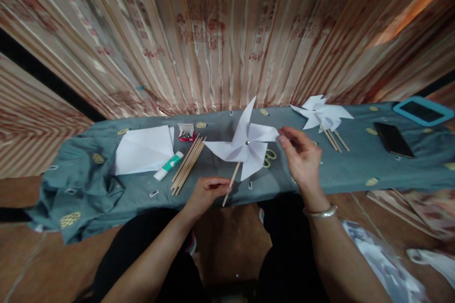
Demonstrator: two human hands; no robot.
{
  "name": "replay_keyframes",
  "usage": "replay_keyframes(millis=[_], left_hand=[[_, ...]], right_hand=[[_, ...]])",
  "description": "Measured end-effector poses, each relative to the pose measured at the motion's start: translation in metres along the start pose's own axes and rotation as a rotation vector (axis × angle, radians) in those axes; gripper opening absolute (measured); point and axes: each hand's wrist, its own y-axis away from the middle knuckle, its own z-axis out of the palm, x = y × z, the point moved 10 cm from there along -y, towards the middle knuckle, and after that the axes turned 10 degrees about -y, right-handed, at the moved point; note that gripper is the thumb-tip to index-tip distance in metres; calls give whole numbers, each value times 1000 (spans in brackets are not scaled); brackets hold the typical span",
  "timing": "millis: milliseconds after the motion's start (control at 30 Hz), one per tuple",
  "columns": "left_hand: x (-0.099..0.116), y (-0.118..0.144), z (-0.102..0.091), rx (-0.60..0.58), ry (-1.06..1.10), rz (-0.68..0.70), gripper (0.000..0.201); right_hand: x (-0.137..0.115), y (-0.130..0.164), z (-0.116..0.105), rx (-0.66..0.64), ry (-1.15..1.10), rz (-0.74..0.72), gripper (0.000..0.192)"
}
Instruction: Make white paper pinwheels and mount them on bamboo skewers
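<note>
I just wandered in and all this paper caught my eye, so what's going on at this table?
A person is holding a white paper pinwheel over a table draped in a grey-blue cloth. The left hand pinches its wooden stick, while the right hand touches the tip of one blade. Finished pinwheels lie to the right. To the left are spare sticks, a glue stick, folded white paper and a small box of pins. A dark phone sits farther right.

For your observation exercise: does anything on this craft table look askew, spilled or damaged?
Nothing spilled or damaged. Only the grey cloth looks askew, bunched and drooping at the left end. The pinwheel appears intact.
</note>
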Motion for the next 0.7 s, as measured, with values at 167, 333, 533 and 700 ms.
replay_keyframes(millis=[167,333,533,700], left_hand=[[1,-2,-1,-2,19,1,21],[0,-4,-3,9,50,6,23],[0,-6,-8,51,95,25,21],[-1,-7,-12,83,105,19,20]], right_hand=[[6,4,2,25,-27,63,24],[11,9,6,27,-50,118,20],[17,17,14,16,-79,185,20],[18,24,25,-15,-119,233,20]])
